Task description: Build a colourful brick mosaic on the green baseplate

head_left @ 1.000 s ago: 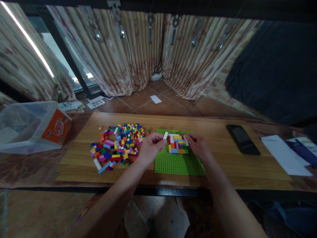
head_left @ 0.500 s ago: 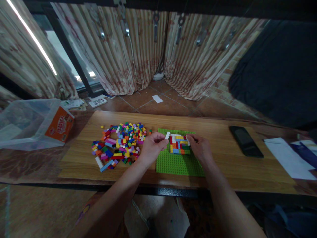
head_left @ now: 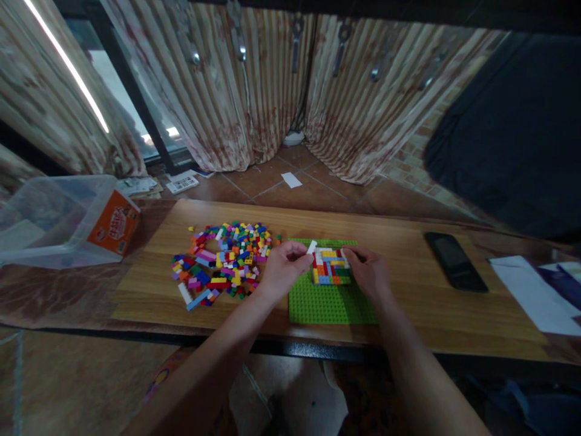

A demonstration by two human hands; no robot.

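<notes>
My left hand pinches a white toy brick between thumb and fingertips, just off the upper left corner of a block of multicoloured bricks. That block sits on a green studded baseplate. At the block's right side is my right hand, its thumb and fingers closed at the upper right corner by a white brick. Whether those fingers grip the block or only press on it is partly hidden.
Loose bricks lie in a pile left of the baseplate on the wooden board. A clear plastic bin stands far left. To the right are a black phone and white paper.
The white brick in my left hand has tilted slightly and stays near the block's corner. My right hand holds its place. The whole view has shifted slightly.
</notes>
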